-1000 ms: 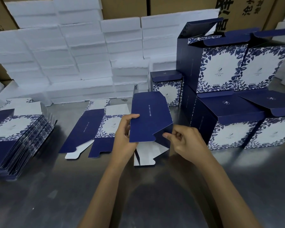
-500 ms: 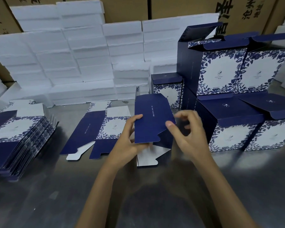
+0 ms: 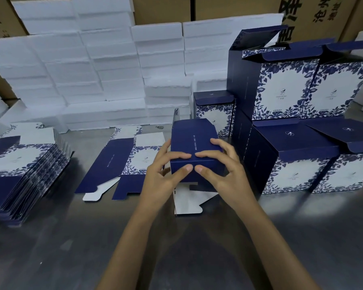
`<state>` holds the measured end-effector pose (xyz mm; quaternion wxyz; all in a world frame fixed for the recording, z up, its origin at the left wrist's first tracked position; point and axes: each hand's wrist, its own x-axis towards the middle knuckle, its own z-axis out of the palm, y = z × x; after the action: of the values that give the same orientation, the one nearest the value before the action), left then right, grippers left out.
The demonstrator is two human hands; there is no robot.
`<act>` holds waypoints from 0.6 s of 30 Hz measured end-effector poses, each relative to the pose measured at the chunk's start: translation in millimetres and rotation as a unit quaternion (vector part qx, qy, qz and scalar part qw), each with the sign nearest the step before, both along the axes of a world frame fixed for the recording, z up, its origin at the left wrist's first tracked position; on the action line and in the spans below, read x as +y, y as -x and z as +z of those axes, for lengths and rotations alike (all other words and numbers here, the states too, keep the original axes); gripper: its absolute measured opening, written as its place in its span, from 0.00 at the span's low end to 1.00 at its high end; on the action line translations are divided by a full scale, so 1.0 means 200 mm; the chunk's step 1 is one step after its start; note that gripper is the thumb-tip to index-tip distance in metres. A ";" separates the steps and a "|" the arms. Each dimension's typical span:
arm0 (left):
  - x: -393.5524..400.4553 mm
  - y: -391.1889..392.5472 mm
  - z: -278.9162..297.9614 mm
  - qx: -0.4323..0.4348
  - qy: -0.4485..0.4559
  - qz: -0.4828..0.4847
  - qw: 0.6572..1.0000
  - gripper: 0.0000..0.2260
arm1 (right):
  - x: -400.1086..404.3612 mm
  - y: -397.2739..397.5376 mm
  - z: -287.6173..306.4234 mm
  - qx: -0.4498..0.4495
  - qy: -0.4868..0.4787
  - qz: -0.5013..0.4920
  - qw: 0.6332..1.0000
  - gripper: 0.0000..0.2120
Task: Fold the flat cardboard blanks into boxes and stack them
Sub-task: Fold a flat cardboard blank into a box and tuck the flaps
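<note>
In the middle of the frame, the left hand (image 3: 157, 176) and the right hand (image 3: 226, 174) hold a half-formed dark blue cardboard box (image 3: 194, 143) just above the grey metal table (image 3: 71, 248). Each hand makes its grip with curled fingers on top and the thumb pressing the near flap, so the box is pinched from both sides. A white flap (image 3: 189, 200) hangs open under it, so I judge that the bottom is not closed yet.

At the right of the frame several finished blue-and-white floral boxes (image 3: 285, 88) stand stacked in two levels, some with lids open. At the left edge a thick pile of flat printed cardboard blanks (image 3: 19, 164) waits, and one more flat blank (image 3: 122, 162) lies left of centre. So some boxes are done, but many blanks are left. White foam blocks (image 3: 82, 76) fill the background.
</note>
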<state>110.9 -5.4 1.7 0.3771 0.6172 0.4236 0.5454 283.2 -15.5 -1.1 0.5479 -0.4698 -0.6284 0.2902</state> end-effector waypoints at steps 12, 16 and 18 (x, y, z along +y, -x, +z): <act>-0.01 0.00 0.02 -0.030 0.020 -0.020 0.999 0.11 | 0.00 0.02 0.00 0.017 -0.013 -0.030 0.999 0.10; -0.01 0.01 0.04 -0.059 0.044 0.004 0.997 0.12 | 0.01 -0.02 -0.01 0.064 -0.006 0.006 0.998 0.08; -0.01 -0.01 0.04 -0.065 0.042 0.012 0.997 0.11 | 0.01 -0.01 -0.01 0.071 -0.007 -0.006 0.997 0.07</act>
<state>112.5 -7.5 10.2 0.4233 0.5587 0.4280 0.5705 285.5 -13.1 -3.6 0.5957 -0.4480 -0.5874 0.3154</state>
